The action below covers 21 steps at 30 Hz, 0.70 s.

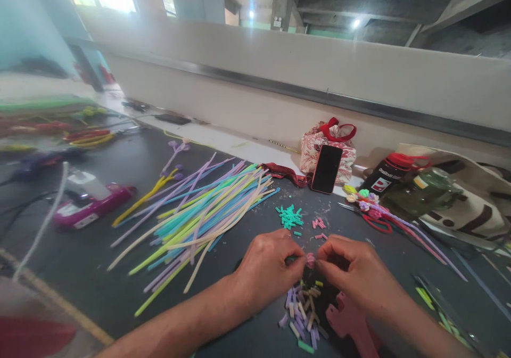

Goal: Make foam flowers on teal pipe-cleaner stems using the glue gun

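Note:
Thumb and forefinger of my left hand [273,257] pinch a small pink bunch [310,260], which looks like short pipe-cleaner pieces. My right hand [351,265] pinches the same bunch from the other side, its fingertips at the bunch's right edge. Just beyond my hands lie a pile of short teal pieces [290,217] and a few loose pink pieces [318,223]. Below them is a heap of purple and cream cut pieces [303,310]. A pink object [351,323] of unclear kind lies under my right forearm, partly hidden.
Many long pastel pipe cleaners [199,225] spread left. A magenta glue gun [93,203] lies farther left. A phone [326,169] leans on a patterned bag [309,153]. Finished pipe-cleaner flowers [369,201], a dark bottle [387,177] and scissors [443,310] are at right.

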### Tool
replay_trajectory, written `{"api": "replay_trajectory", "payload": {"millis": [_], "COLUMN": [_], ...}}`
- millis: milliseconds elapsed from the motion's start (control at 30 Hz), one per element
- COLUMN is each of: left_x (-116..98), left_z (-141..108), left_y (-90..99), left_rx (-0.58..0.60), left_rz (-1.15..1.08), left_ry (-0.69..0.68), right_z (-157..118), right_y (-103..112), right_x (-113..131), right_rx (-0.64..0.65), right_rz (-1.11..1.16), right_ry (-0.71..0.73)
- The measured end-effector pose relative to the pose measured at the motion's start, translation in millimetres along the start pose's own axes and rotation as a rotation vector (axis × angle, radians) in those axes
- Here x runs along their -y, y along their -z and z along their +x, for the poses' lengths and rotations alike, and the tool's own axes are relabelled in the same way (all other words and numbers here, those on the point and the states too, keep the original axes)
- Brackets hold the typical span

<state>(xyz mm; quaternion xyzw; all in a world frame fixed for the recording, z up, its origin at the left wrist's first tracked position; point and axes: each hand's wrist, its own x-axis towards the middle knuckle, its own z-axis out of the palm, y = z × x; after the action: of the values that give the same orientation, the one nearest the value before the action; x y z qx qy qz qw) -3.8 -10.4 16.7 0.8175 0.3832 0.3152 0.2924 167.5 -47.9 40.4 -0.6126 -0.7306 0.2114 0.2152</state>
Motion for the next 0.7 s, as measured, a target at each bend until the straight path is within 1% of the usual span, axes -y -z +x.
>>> {"api": "replay_trajectory", "payload": {"millis": [200, 300, 367, 433, 600, 700], "left_x": [1, 4, 6, 8, 7, 6], "left_z": [3, 4, 4, 5, 5, 5], "left_y": [4.6, 5.1, 4.7, 4.2, 4.4, 4.8], "left_rx": [0.101, 0.197, 0.272, 0.311, 0.326, 0.340], "left_rz": [-0.120, -0.185, -0.236, -0.280, -0.323, -0.318], "left_ry": [0.117, 0.178, 0.235, 0.277, 0.275, 0.304], "right_z": [-4, -6, -7, -8, -10, -11], "right_y": [3, 4, 4, 3, 2, 4], "right_x": [-9, -12, -13, -13, -15, -15], "right_rx": [0.032, 0.017, -0.004, -0.023, -0.018, -0.004], "right_rz": [-0.146, -0.226, -0.270, -0.304, -0.296, -0.292], "right_ry": [0.363, 0.461, 0.482, 0.481, 0.452, 0.464]}}
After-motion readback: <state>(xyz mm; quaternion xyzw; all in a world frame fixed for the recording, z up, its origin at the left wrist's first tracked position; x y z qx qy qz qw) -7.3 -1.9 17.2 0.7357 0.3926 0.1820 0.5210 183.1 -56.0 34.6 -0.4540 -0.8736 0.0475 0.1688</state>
